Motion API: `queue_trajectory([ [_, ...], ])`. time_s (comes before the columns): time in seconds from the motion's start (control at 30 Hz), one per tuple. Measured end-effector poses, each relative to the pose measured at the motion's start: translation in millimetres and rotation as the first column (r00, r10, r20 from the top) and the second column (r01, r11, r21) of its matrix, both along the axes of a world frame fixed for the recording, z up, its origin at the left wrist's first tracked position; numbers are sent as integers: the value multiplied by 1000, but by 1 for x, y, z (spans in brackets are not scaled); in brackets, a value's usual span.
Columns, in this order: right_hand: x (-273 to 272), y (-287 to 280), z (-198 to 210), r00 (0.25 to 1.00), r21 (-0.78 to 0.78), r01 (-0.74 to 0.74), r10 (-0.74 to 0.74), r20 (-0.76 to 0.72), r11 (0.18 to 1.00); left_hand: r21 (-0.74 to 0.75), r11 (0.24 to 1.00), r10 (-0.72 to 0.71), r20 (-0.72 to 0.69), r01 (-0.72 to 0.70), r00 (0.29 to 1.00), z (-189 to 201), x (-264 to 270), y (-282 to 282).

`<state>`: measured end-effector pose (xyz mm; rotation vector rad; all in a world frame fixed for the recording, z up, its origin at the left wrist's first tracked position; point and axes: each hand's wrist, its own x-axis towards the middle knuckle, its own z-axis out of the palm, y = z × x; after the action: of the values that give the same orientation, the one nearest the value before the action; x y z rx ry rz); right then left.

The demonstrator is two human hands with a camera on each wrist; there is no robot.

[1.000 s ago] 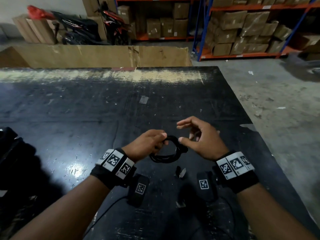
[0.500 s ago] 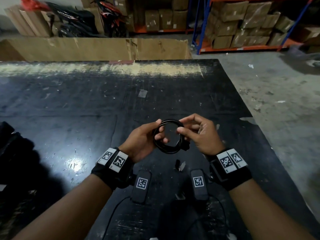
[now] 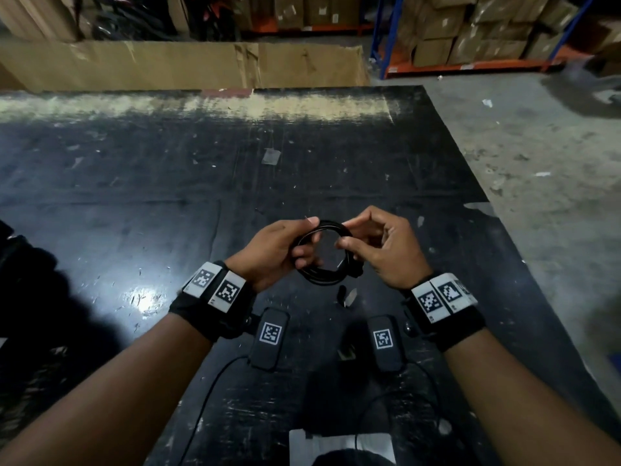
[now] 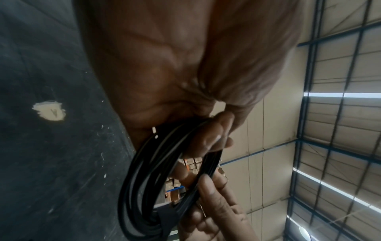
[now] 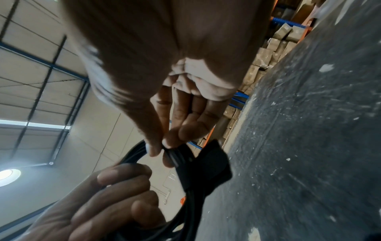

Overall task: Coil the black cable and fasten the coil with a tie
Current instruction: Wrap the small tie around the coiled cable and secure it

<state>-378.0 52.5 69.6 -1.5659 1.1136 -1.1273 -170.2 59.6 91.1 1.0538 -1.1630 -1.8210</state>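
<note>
The black cable (image 3: pixel 319 280) is wound into a small coil and held above the black table (image 3: pixel 168 196) by both hands. My left hand (image 3: pixel 307 238) grips the coil's left side, thumb on top and fingers curled through the ring; the left wrist view shows the cable (image 4: pixel 144 179) under the thumb. My right hand (image 3: pixel 344 234) pinches the coil's upper right between thumb and index finger. A black strap tie (image 5: pixel 206 166) is wrapped round the strands just below that pinch, with the cable (image 5: pixel 190 202) running out beneath it.
A small black and pale scrap (image 3: pixel 346 295) lies on the table under the coil. A white object (image 3: pixel 339 445) sits at the near edge, a dark bag (image 3: pixel 20 264) at the left. Cardboard (image 3: pixel 184 65) and shelving stand beyond the table.
The coil has risen off the table and tipped more upright. My right hand, open beside it a second ago, now pinches it. Both hands moved slightly away from me.
</note>
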Motion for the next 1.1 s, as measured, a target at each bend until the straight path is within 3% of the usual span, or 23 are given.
queue_trajectory([
  [0.13, -13, -1, -7, 996, 71, -41, 46, -71, 997, -98, 994, 44, 27, -41, 999, -11, 13, -2],
  [0.2, -25, -3, -19, 956, 56, 3, 13, -292, 998, -127, 987, 105, 60, -96, 993, -16, 25, -4],
  [0.3, -34, -1, -35, 752, 81, 14, 43, -658, 997, -153, 974, 181, 78, -167, 980, -26, 41, -3],
  [0.4, -21, 8, -42, 629, 132, -32, 123, -767, 991, -145, 973, 193, 78, -180, 978, -38, 49, -1],
  [0.57, 15, 17, -57, 262, 139, -139, 172, -950, 981, -36, 980, 192, -48, -194, 980, -46, 51, 6],
  [0.6, 20, 18, -59, 230, 137, -150, 170, -958, 979, -2, 982, 190, -90, -191, 978, -44, 51, 7],
  [0.8, 18, 15, -59, 230, 194, -149, 225, -947, 970, 128, 974, 215, -267, -187, 939, -38, 56, 9],
  [0.97, -11, 12, -49, 393, 178, -40, 179, -902, 983, 118, 978, 196, -260, -170, 945, -42, 56, 9],
  [1.1, -37, 12, -41, 439, 165, 61, 122, -890, 984, 95, 983, 173, -242, -154, 955, -45, 53, 13],
])
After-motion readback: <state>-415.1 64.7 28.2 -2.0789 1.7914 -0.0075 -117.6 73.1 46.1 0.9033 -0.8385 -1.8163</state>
